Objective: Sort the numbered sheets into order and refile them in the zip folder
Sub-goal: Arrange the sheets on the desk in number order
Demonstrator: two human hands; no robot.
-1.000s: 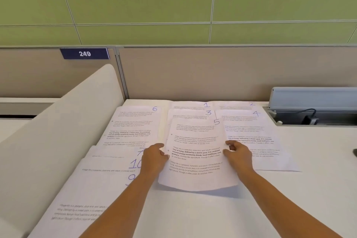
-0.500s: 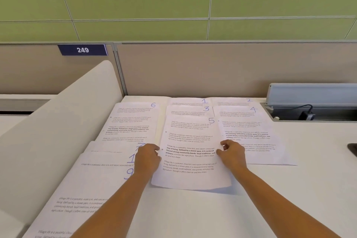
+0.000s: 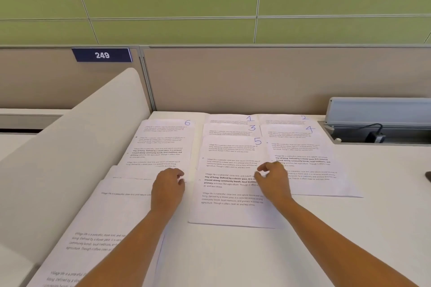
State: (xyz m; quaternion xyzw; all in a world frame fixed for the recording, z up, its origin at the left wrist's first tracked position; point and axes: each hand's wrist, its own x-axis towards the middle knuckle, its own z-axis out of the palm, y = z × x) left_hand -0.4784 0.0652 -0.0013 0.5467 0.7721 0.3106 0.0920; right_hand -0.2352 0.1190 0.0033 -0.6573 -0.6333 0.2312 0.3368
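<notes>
Sorting so far: sheet 5 [image 3: 233, 170] is laid face up on the desk [image 3: 373, 228]. Sheet 3 [image 3: 224, 132] and sheet 1 [image 3: 228, 120] are tucked behind it, sheet 4 [image 3: 300, 149] is just right of it, and sheet 6 [image 3: 163, 144] is to its left.
Left hand [image 3: 169, 184]: curled on the loose sheets [image 3: 121, 202] just left of sheet 5. The fingertips are hidden, so a grip cannot be told.
Right hand [image 3: 272, 178]: held over the right edge of sheet 5, loosely curled. A pinch cannot be told.
Zip folder: not seen.
Slip risk: sheet 5 could be pushed crooked if it is pressed from one side only.
Mix-up risk: numbers left of sheet 5 are covered, so a wrong sheet could be picked.
Sticking risk: two thin sheets could be lifted together.
</notes>
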